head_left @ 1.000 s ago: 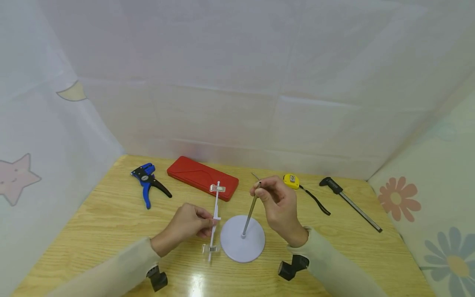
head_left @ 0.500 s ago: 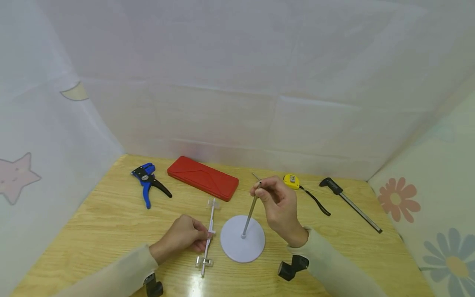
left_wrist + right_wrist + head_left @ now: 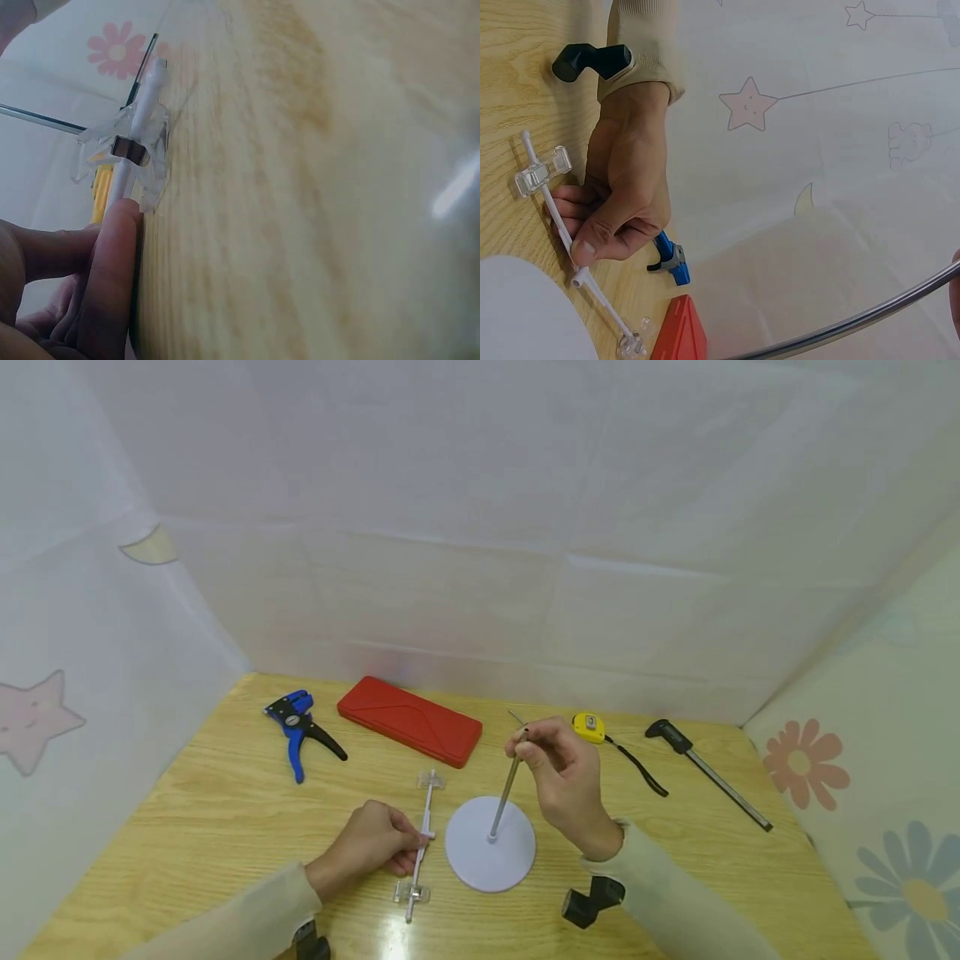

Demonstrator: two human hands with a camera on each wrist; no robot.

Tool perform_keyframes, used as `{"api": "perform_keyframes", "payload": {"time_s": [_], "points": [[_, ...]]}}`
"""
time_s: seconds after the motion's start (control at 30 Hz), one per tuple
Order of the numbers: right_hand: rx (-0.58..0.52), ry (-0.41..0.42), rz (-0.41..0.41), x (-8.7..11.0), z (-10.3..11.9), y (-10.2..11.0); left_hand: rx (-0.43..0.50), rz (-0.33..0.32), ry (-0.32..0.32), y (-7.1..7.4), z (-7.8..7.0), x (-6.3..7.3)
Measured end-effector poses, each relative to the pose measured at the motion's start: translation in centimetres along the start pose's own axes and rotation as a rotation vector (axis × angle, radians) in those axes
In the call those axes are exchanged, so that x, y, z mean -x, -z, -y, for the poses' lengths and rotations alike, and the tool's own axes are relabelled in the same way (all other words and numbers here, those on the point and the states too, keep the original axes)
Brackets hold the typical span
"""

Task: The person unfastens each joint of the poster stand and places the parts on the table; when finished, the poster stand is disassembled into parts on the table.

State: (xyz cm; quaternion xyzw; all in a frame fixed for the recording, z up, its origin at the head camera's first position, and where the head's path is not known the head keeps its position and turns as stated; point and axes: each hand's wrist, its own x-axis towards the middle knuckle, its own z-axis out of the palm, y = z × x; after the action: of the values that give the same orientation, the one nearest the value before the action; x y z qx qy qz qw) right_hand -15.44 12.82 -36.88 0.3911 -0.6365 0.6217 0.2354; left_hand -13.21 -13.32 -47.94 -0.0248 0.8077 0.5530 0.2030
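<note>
Shifting toward the person and away from the red case (image 3: 408, 721): that's the change over the last second, all of it in the white bar (image 3: 417, 870) and the left hand (image 3: 371, 839). Its far clear clip (image 3: 431, 780) overlapped the case a second ago in the head view; now it shows against bare wood. Most of the move is done by half a second ago, only a slight drift since.

Left hand pinches the bar near its middle, thumb and fingers on it, by the short stub (image 3: 580, 277). Bar is left of the round white base (image 3: 472, 865), apart from it, low over the table (image 3: 217, 835); can't tell if it touches the wood. Near clear clip (image 3: 412, 892) is at the person's end.

Right hand (image 3: 566, 777) hasn't moved: pinches the metal pole (image 3: 506, 792) close to its top end. Pole rises from the middle of the base, same spot as before.

Meaning for the work: bar and pole are separate pieces right now, not joined. Left does the moving, right probably just steadies. Reads as a pause or a lowering of the bar, not a fitting.
</note>
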Motion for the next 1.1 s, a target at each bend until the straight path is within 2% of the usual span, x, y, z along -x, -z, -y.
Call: {"api": "perform_keyframes", "payload": {"time_s": [0.17, 0.83, 0.97, 1.1], "points": [[0.005, 0.015, -0.005, 0.0, -0.1, 0.1, -0.008, 0.015, 0.014, -0.3, -0.2, -0.2], [0.014, 0.050, -0.035, -0.1, -0.5, 0.0, -0.010, 0.032, -0.036, 0.1, -0.6, -0.1], [-0.012, 0.025, -0.019, 0.0, -0.4, 0.0, -0.090, -0.024, -0.107, 0.2, -1.0, 0.1], [-0.050, -0.021, 0.026, 0.2, -0.2, 0.2, -0.231, -0.156, -0.271, -0.2, -2.3, 0.1]]}}
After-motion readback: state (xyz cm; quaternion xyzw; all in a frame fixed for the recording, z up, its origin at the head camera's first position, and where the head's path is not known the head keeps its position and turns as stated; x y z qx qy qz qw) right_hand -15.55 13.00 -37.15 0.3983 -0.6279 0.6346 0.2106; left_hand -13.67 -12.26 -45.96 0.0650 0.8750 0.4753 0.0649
